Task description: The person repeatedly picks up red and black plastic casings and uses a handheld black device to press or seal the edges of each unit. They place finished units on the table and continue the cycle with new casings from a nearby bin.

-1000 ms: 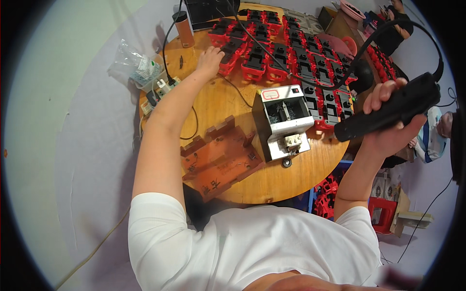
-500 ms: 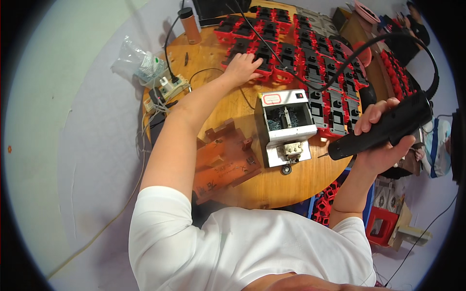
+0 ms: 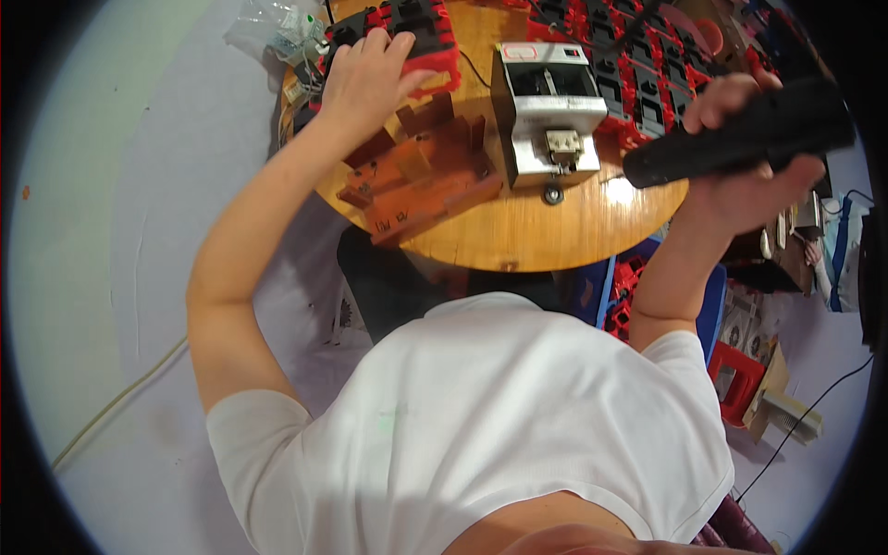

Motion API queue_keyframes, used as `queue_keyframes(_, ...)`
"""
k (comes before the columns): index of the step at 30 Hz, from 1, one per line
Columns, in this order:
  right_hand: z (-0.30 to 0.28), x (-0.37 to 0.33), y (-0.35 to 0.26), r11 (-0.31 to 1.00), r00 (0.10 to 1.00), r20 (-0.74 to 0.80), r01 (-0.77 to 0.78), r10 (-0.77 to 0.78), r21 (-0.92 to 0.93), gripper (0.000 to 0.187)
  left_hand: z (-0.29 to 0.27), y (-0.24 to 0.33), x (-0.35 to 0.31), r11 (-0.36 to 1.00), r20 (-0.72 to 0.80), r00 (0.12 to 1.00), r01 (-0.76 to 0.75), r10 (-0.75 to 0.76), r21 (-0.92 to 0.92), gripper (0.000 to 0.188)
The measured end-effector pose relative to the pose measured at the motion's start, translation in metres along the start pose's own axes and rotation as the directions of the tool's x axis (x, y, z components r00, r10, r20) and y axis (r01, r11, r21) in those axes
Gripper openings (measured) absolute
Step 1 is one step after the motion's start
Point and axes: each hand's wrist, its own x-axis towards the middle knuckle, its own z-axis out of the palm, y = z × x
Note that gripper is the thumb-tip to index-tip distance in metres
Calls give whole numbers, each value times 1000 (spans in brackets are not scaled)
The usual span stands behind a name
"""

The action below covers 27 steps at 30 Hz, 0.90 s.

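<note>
My left hand [image 3: 363, 85] is over a red-and-black plastic housing [image 3: 421, 46], its fingers lying across the black top and the thumb at the near right side. The housing is at the table's far left, just behind an orange-brown jig [image 3: 427, 176] with upright blocks. My right hand [image 3: 740, 176] grips a black electric screwdriver [image 3: 731, 139] from below and behind. The tool is tilted, its tip pointing left above the table's right edge. Between my hands stands a grey-white screw feeder [image 3: 555, 116] with a dark tray.
Rows of red-and-black housings [image 3: 647, 74] cover the far right of the round wooden table [image 3: 518, 236]. A clear plastic bag [image 3: 268, 28] is at the far left. Below the right edge a blue crate [image 3: 597, 291] holds red parts. A red stool [image 3: 735, 384] stands further right.
The view has tipped nearer. My left hand has come left and toward me with a housing, from the rows to behind the jig. The screwdriver stays in my right hand.
</note>
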Motion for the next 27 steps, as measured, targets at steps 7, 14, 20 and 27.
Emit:
queue_keyframes(7,41,1,19,979,987,-122,79,-103,-189,56,-45,111,-57,982,127,974,188,-186,-3,46)
queue_keyframes(14,27,-24,28,975,995,-99,-14,-8,-223,65,-35,124,-74,970,156,958,227,-239,88,64)
queue_keyframes(20,6,-35,10,980,997,-72,-55,42,-191,65,-47,106,-100,977,187,959,208,-212,45,74)
queue_keyframes(27,40,-28,35,887,957,-259,-5,-129,-462,55,-44,114,-87,948,312,897,276,-313,156,76)
